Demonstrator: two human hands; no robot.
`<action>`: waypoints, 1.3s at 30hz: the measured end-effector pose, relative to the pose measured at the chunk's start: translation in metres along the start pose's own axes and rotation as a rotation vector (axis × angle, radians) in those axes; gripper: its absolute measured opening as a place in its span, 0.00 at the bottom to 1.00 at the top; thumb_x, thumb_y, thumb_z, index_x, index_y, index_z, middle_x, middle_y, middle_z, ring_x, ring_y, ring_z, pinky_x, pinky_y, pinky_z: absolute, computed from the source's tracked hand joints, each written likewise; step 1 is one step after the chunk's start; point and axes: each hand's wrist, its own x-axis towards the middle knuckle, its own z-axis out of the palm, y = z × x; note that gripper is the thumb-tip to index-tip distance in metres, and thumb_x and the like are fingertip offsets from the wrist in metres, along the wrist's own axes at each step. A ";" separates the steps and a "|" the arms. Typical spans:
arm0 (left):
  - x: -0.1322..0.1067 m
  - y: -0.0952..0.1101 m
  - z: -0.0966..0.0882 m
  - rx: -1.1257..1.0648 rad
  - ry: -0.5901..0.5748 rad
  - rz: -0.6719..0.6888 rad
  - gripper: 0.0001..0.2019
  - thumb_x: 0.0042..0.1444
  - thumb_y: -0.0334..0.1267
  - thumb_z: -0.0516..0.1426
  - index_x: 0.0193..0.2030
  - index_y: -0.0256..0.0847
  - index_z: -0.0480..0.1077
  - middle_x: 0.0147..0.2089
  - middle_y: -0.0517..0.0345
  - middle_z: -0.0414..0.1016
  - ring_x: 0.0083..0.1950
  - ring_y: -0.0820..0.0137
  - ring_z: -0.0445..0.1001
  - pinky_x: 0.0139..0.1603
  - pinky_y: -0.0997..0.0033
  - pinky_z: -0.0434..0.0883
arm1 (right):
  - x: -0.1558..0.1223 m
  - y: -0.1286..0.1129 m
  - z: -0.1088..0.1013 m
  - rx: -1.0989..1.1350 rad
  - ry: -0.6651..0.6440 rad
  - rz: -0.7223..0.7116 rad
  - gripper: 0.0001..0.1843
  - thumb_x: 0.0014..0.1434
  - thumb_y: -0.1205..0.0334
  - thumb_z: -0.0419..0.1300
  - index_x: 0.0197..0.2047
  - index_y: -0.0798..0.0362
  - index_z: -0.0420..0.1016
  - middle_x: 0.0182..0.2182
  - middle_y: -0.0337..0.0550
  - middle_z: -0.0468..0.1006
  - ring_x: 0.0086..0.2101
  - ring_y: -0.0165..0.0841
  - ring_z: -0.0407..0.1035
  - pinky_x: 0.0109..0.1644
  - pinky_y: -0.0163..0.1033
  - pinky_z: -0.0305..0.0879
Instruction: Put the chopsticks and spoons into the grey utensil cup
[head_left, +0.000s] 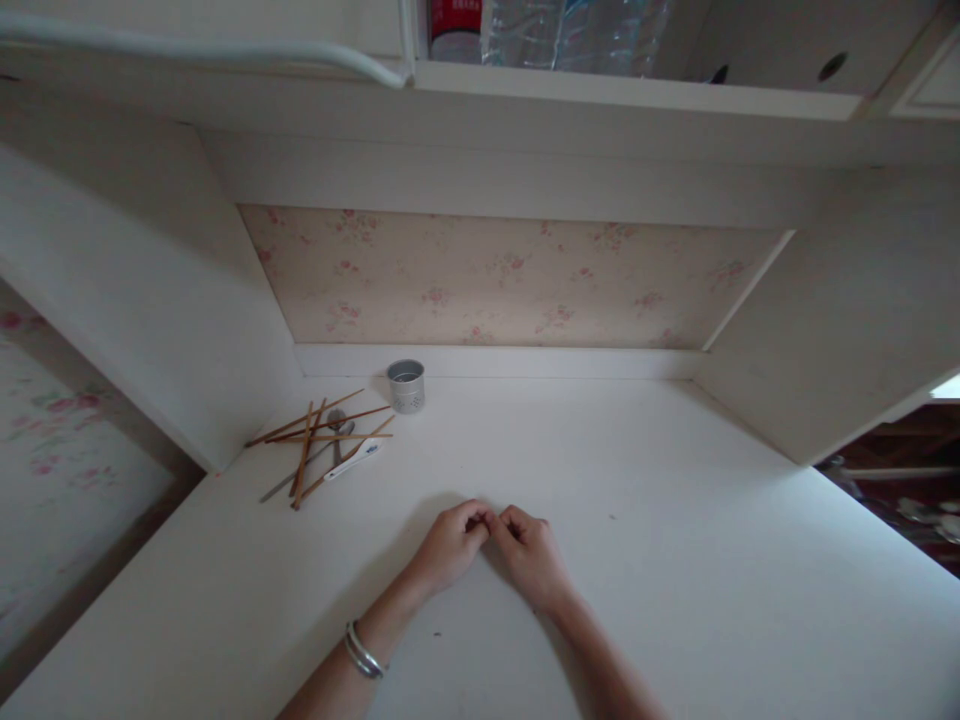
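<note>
Shows matt metal on the perforated cup (406, 396), smooth brown wood on the chopsticks (303, 455), dull metal on the spoons (336, 419), polished metal on the bangles (364, 652). Presents smooth, low-sheen white on the tabletop (675, 560); clear, glossy plastic on the bottles (521, 35).

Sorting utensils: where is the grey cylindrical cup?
In the head view, the grey cylindrical cup stands left of centre near the white tabletop's back, right of brown wooden chopsticks.
</note>
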 end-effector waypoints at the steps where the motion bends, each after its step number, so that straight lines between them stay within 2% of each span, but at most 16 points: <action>1: 0.000 0.000 0.000 0.001 0.001 0.001 0.11 0.52 0.33 0.51 0.36 0.38 0.74 0.36 0.55 0.77 0.39 0.67 0.72 0.42 0.72 0.66 | 0.000 0.000 0.000 0.000 -0.005 0.003 0.25 0.63 0.44 0.52 0.23 0.53 0.69 0.16 0.33 0.62 0.20 0.26 0.55 0.23 0.32 0.46; 14: 0.000 -0.005 0.001 0.004 -0.002 0.014 0.10 0.54 0.35 0.51 0.36 0.38 0.74 0.35 0.56 0.76 0.38 0.67 0.72 0.41 0.71 0.65 | 0.000 0.003 0.001 -0.002 -0.003 -0.002 0.24 0.63 0.44 0.53 0.23 0.53 0.68 0.16 0.33 0.63 0.20 0.27 0.55 0.23 0.32 0.46; 39: 0.002 -0.009 0.002 0.019 -0.002 0.044 0.11 0.54 0.33 0.51 0.37 0.38 0.74 0.36 0.56 0.77 0.39 0.68 0.73 0.42 0.72 0.66 | 0.000 0.001 0.001 -0.010 -0.018 0.003 0.25 0.64 0.44 0.52 0.23 0.53 0.68 0.17 0.33 0.63 0.20 0.27 0.55 0.24 0.33 0.46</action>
